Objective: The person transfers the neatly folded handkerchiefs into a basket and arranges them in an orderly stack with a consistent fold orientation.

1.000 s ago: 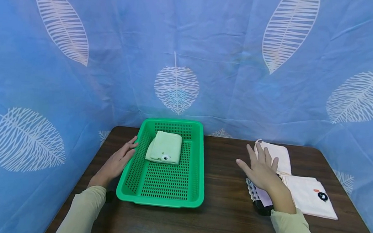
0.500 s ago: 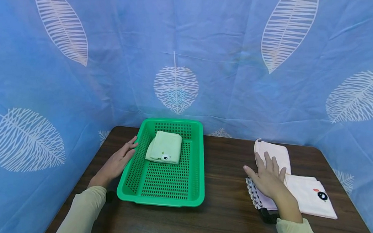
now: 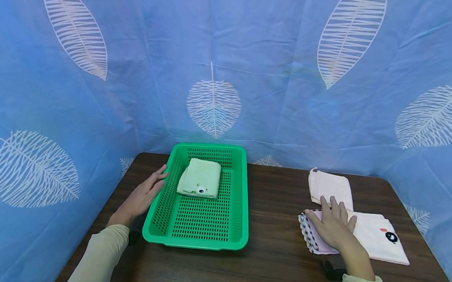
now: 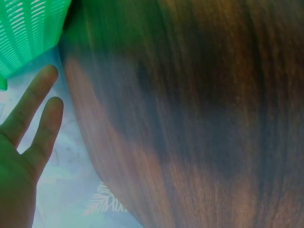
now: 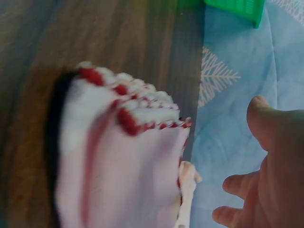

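Observation:
My left hand [image 3: 141,198] lies along the left side of the green plastic basket [image 3: 245,202], fingers stretched out; whether they touch it I cannot tell. A folded pale green towel [image 3: 204,176] with a small animal face sits inside the basket. On the right, my right hand [image 3: 335,229] spreads its fingers just above a folded lilac towel [image 3: 318,241] with a dark-and-white stitched edge, partly hidden under the hand. The right wrist view shows this towel [image 5: 137,180] apart from the fingers. Beside it lies a folded pinkish-white towel [image 3: 379,236] with a black eye.
A pale pink folded towel [image 3: 330,184] with a hanging loop lies toward the back of the dark wooden table [image 3: 270,247]. A blue cloth backdrop [image 3: 271,96] with white leaf prints closes off the back and both sides.
My right hand has drawn back toward me and slightly right, uncovering more of the lilac towel and the pale pink one. The left hand and basket stay in place.

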A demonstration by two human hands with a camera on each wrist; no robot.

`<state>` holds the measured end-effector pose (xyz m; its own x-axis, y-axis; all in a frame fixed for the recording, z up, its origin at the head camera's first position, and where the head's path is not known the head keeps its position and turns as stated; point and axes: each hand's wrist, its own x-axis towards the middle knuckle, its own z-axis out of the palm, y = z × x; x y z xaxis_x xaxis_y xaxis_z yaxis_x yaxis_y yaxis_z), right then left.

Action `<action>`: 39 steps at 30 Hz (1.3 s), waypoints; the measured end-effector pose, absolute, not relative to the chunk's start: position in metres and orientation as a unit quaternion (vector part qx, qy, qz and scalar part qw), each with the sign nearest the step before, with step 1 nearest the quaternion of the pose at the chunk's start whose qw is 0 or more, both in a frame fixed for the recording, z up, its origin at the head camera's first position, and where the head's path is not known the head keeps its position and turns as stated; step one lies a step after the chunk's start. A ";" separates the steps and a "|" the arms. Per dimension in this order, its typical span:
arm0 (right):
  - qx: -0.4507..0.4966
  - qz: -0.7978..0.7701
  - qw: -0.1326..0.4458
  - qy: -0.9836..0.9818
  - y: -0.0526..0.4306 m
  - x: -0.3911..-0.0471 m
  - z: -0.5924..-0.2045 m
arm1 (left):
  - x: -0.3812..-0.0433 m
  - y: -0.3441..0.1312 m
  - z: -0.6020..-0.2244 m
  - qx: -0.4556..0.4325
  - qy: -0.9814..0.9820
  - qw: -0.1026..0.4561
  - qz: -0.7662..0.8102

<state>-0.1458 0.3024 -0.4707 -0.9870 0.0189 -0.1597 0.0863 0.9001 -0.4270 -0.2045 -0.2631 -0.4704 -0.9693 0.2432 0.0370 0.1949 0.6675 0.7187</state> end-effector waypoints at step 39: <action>0.048 -0.209 0.083 0.973 0.331 -0.128 -0.515 | -0.206 -0.261 -0.470 0.121 0.911 0.032 0.393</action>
